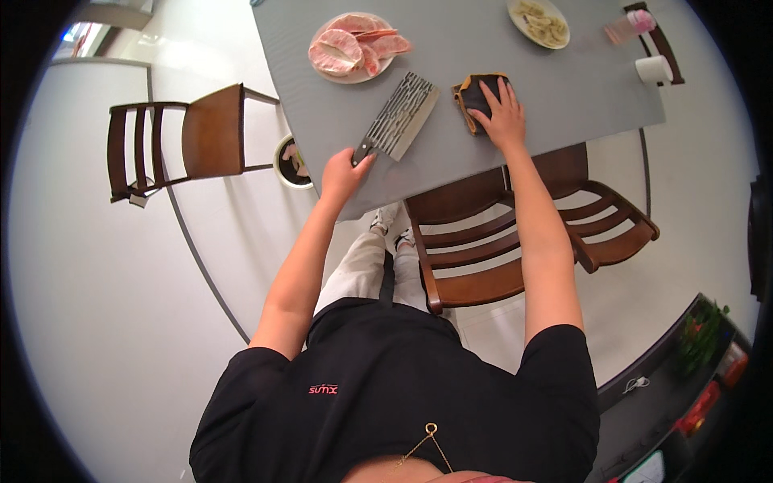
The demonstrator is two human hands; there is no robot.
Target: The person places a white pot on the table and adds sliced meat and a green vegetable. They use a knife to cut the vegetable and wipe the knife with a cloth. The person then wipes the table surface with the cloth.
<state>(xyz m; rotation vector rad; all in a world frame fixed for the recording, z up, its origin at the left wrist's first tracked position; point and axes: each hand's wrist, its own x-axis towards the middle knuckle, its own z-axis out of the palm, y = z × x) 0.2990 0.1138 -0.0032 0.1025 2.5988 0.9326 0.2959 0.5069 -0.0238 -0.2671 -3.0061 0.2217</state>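
Observation:
My left hand [343, 176] grips the black handle of a cleaver [403, 115]. Its broad, patterned blade lies over the grey-covered table [567, 90], pointing away from me and slightly right. To the right of the blade, my right hand [506, 124] rests with spread fingers on a folded dark cloth [476, 96] with yellow-orange edges. The hand hides part of the cloth. Beyond the cleaver, peeled pink pomelo segments [338, 51] are heaped on a pale plate [347, 78].
A plate [520, 27] of dumplings [540, 25] stands farther back. Near the right edge are a pink-lidded bottle [631, 27] and a white paper roll [654, 69]. A bin [279, 166] sits below the left edge. Wooden chairs stand left [211, 136] and right [477, 199].

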